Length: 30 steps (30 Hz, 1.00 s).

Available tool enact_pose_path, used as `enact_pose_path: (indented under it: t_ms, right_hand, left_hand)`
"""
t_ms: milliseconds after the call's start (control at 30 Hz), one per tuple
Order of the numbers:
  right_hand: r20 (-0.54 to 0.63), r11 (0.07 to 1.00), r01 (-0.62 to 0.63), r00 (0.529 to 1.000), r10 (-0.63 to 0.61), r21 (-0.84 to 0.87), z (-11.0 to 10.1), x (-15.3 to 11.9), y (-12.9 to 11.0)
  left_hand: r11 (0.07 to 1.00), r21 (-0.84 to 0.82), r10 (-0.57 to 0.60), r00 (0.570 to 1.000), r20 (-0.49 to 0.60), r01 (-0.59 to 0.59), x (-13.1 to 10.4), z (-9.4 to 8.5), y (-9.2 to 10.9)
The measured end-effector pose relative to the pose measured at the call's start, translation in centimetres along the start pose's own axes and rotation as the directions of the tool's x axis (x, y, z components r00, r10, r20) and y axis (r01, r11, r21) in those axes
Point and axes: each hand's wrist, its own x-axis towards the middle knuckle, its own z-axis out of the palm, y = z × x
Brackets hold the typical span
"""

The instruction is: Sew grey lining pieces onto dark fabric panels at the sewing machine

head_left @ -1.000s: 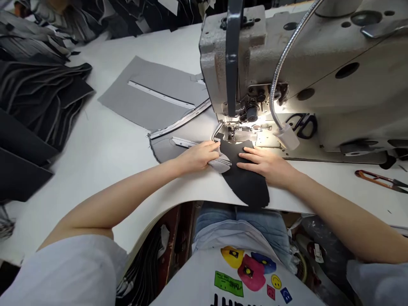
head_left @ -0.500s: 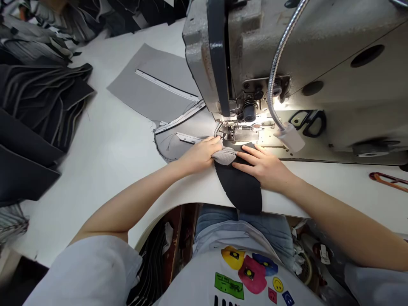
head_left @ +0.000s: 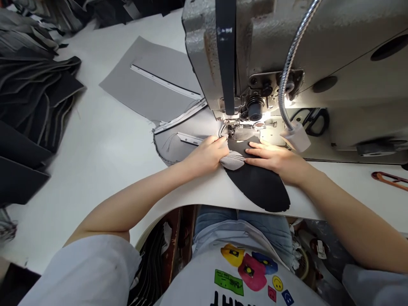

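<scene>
My left hand [head_left: 208, 156] is closed on the bunched edge of a grey fabric piece [head_left: 178, 148], just left of the sewing machine's needle area. White strips with dark edging run along this grey fabric, which spreads out to the left. Beneath the bunched part lies a black fabric piece [head_left: 258, 185] with a curved outline, reaching toward the table's front edge. My right hand [head_left: 276, 159] rests flat on the black piece, fingers stretched out, fingertips near the grey folds. The sewing machine [head_left: 264, 55] stands over the work, its lamp lighting the needle area. The stitching point itself is partly hidden.
Black scissors [head_left: 315, 121] lie on the machine bed behind a bendable lamp [head_left: 296, 136]. An orange-handled tool [head_left: 389, 180] is at the right on the white table [head_left: 111, 157]. Stacks of dark fabric pieces [head_left: 35, 97] fill the left side.
The black piece has turned, its lower end swinging right. My right hand has shifted right with it, and my left hand has moved slightly right, still gripping the grey fabric.
</scene>
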Motion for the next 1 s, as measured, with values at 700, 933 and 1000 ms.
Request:
enact_pose_path:
  t_ms: [700, 933, 1000]
  right_hand:
    - [-0.018, 0.996, -0.077, 0.997, 0.076, -0.053, -0.7, -1.5, -1.2]
    - [-0.088, 0.990, -0.116, 0.990, 0.109, -0.082, 0.6, -1.9, -1.3]
    - [-0.055, 0.989, -0.134, 0.990, 0.130, -0.070, 0.1, -1.8, -1.3]
  left_hand:
    - [0.997, -0.034, -0.068, 0.997, 0.032, 0.069, 0.8, -0.1, 0.5]
    - [0.999, -0.018, -0.027, 0.998, 0.059, 0.028, 1.2, -1.0, 0.7]
    - [1.000, -0.006, -0.024, 0.999, 0.034, 0.025, 1.5, -0.8, 0.8]
